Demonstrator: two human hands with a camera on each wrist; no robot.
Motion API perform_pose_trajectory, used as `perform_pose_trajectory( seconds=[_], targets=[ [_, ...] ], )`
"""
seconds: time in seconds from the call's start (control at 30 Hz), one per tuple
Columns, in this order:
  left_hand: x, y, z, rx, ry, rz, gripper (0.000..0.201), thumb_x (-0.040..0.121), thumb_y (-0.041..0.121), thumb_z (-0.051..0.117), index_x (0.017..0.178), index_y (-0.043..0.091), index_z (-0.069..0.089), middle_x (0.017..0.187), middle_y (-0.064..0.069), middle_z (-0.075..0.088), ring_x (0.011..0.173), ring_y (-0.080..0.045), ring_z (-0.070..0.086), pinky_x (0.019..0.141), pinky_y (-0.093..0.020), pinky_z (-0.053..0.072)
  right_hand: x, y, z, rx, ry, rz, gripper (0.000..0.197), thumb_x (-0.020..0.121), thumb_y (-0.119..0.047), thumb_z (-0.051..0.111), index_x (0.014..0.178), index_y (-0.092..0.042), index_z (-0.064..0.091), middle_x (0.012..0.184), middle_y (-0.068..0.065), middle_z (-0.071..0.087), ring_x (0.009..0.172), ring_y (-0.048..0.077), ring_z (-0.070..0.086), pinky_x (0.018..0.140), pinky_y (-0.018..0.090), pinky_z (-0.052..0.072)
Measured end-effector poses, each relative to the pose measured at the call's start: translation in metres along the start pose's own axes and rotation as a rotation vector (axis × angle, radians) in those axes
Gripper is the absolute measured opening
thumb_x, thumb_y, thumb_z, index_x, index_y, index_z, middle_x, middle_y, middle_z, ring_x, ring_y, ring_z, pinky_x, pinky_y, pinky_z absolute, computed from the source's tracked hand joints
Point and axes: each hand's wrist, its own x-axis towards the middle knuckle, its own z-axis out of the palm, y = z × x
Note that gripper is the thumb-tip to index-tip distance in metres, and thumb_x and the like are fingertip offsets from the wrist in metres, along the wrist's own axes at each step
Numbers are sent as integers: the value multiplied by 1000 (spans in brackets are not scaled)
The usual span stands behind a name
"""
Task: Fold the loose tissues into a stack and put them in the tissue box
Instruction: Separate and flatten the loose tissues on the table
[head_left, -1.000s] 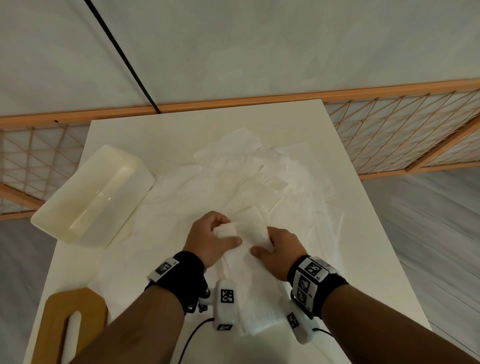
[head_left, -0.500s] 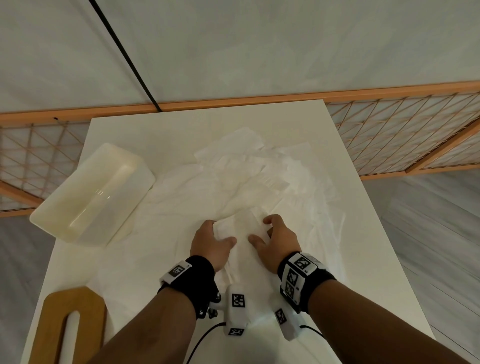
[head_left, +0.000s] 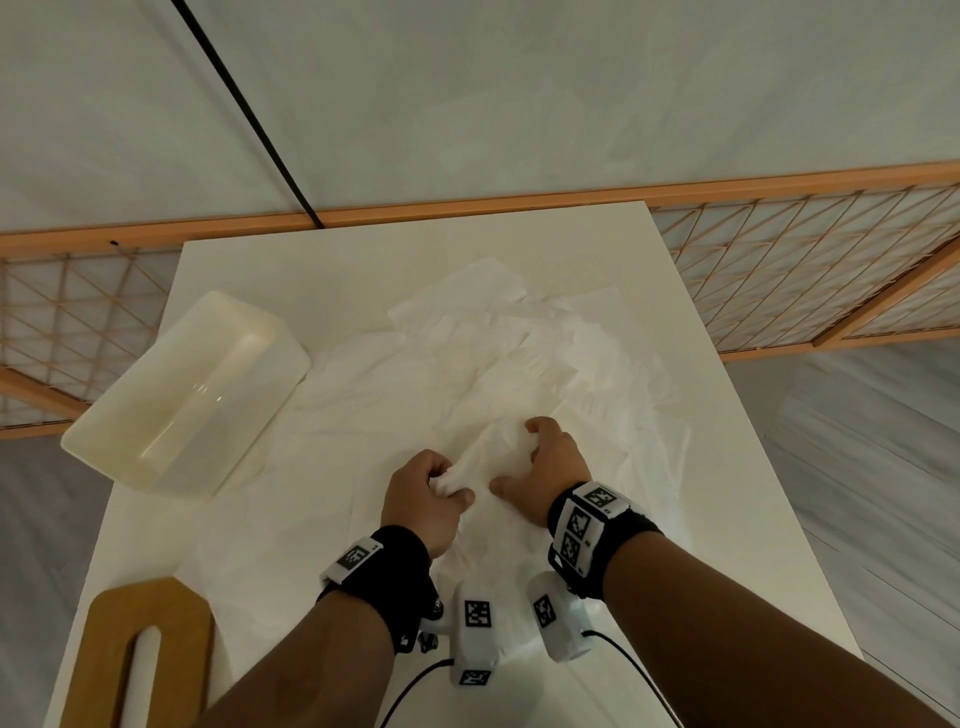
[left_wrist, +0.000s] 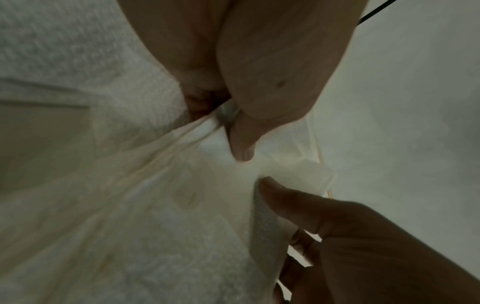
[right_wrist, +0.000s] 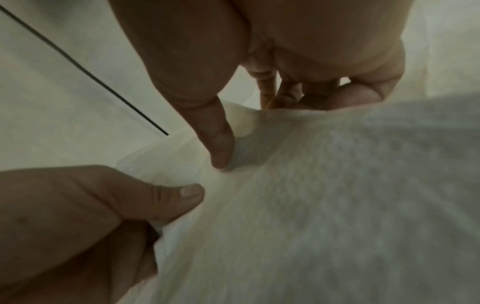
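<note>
Both of your hands are on one tissue at the near centre of the table. Your left hand has its grip closed: thumb and curled fingers pinch a bunched near-left edge of the sheet. Your right hand has its fingers curled over the far-right edge, thumb against the sheet; the right wrist view shows the fingertips hooked over the lifted edge. The sheet is raised and creased between the two grips.

The remaining loose tissues lie spread and overlapping across the middle and far right of the table. The tissue box stands open at the left edge of the table, well apart from your hands, with nothing visible inside. A wooden lid lies at the near left corner.

Likely faults from this position:

- Tearing. The sheet is thin and pulled between two pinches; drawing your hands apart would probably rip it at the bunched left corner.
- Crooked fold. The left edge is crumpled, not flat, so the edges are unlikely to align unless you smooth it first.
- Double pick. Sheets below overlap the one held; lifting may drag a neighbour along.
- Displacement. Sweeping your forearms over the pile could push tissues off the right side.
</note>
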Motion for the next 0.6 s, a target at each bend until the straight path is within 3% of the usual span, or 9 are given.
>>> perform_pose_trajectory(
  seconds=[0.17, 0.3, 0.4, 0.5, 0.6],
  targets=[
    [1, -1, 2, 2, 2, -14, 25, 75, 8, 84, 84, 15, 61, 83, -6, 68, 70, -23, 61, 61, -31, 50, -1, 1, -2, -66, 24, -75, 67, 80, -36, 79, 137, -35, 43, 122, -5, 43, 94, 15, 56, 80, 29, 51],
    [0, -1, 3, -8, 14, 6, 26, 75, 7, 83, 80, 16, 59, 78, -3, 66, 64, -20, 58, 58, -29, 46, 0, 1, -2, -101, 54, -97, 81, 79, -37, 79, 144, -43, 30, 127, -7, 38, 97, 17, 59, 92, 39, 57],
    [-2, -2, 3, -10, 8, 13, 28, 77, 4, 82, 75, 16, 57, 67, 2, 59, 54, -13, 50, 52, -25, 42, 3, -4, -5, -174, 3, -145, 88, 79, -38, 79, 147, -48, 24, 125, -9, 30, 94, 19, 60, 86, 36, 58],
    [-3, -1, 3, 0, 16, 21, 28, 78, 3, 81, 74, 16, 56, 66, 3, 57, 54, -12, 48, 49, -22, 40, 8, -12, -11, -256, -70, -179, 81, 79, -37, 78, 148, -40, 35, 126, -7, 27, 93, 18, 57, 79, 28, 54],
    [-5, -1, 4, 15, 29, 31, 26, 79, 5, 81, 76, 15, 57, 68, 2, 59, 56, -13, 49, 51, -23, 43, 10, -15, -14, -256, -36, -224, 55, 79, -32, 79, 127, -32, 52, 122, -6, 30, 88, 14, 54, 72, 24, 49]
  ],
)
